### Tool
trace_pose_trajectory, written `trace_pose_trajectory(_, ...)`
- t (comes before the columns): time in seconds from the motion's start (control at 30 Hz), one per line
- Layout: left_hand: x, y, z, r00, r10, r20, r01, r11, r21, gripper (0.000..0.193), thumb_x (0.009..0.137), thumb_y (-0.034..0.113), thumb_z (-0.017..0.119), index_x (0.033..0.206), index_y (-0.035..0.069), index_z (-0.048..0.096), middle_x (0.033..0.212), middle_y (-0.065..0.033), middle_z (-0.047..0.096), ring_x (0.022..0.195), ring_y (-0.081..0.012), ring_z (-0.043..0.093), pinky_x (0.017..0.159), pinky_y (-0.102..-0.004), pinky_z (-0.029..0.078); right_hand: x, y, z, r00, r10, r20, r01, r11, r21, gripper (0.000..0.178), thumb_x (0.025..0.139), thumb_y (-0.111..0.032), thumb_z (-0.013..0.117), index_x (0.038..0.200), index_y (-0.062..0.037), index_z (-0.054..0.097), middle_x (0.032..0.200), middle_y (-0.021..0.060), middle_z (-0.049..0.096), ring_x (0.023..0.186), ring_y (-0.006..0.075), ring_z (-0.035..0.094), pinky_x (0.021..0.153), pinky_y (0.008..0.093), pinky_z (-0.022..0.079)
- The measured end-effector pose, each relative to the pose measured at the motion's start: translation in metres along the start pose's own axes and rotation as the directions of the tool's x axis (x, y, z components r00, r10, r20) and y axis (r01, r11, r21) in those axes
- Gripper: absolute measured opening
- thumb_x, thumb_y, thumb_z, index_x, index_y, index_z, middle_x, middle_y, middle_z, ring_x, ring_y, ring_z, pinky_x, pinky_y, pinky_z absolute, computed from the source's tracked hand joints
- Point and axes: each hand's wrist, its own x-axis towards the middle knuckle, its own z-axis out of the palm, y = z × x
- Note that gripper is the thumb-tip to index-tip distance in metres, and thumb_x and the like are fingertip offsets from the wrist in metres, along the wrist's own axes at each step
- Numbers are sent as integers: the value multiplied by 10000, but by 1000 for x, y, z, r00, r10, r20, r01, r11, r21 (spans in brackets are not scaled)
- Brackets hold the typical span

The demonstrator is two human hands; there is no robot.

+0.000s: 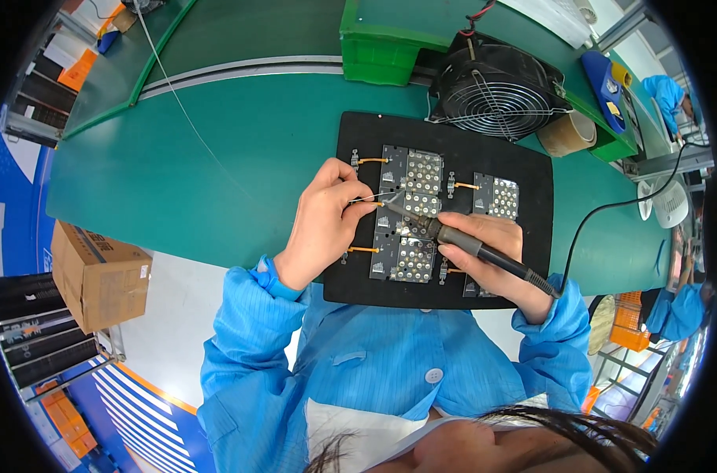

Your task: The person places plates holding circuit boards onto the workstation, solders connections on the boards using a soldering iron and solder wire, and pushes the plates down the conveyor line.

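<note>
My right hand [496,256] grips a black soldering iron [469,244], its tip resting near the left edge of a dark circuit board [410,213] with grids of small round parts. My left hand [323,225] pinches a thin solder wire [370,199] and brings its end to the iron's tip. A second, smaller board [496,197] lies to the right. Both boards rest on a black mat [358,142]. Short orange wires [372,161] stick out from the board edges.
A black fan [496,91] stands behind the mat beside a green bin [378,47] and a tape roll [567,134]. The iron's cable [611,209] runs right. A cardboard box [98,272] sits at the lower left. Other people in blue work at the right.
</note>
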Motion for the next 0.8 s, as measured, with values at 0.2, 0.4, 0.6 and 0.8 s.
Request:
trace_pose_trajectory(0.2,1,3,-1,1000,-12,-15,11,999,-30,149,719,-73,742,840,-2,690,859,-28,506,618,-102,424,527,-264,343,-1,1,1,1000,-1,1,1,1000,25,381,745,-103,789,1075,39,663,708,134,663,566,220,640,498,301,480)
trace_pose_trajectory(0.4,1,3,0,999,-12,-31,10,999,-34,145,716,-67,748,833,0,694,852,-22,508,599,-92,403,517,-262,330,0,-1,-1,998,62,19,-63,998,29,378,750,-104,786,1079,37,663,727,133,672,586,219,651,510,298,488)
trace_pose_trajectory(0.6,1,3,0,999,-10,-35,9,999,-38,148,714,-66,748,833,2,694,851,-20,506,599,-90,401,517,-261,329,-1,0,-1,998,65,2,-65,998,15,388,748,-110,791,1089,26,664,768,141,688,603,229,660,534,303,499)
trace_pose_trajectory(0.8,0,3,0,999,-17,-35,16,999,-37,150,711,-65,749,833,4,695,856,-23,511,593,-91,397,517,-260,331,0,-1,-2,998,61,-1,-60,998,19,384,752,-113,790,1089,25,665,771,143,690,616,231,668,548,303,504)
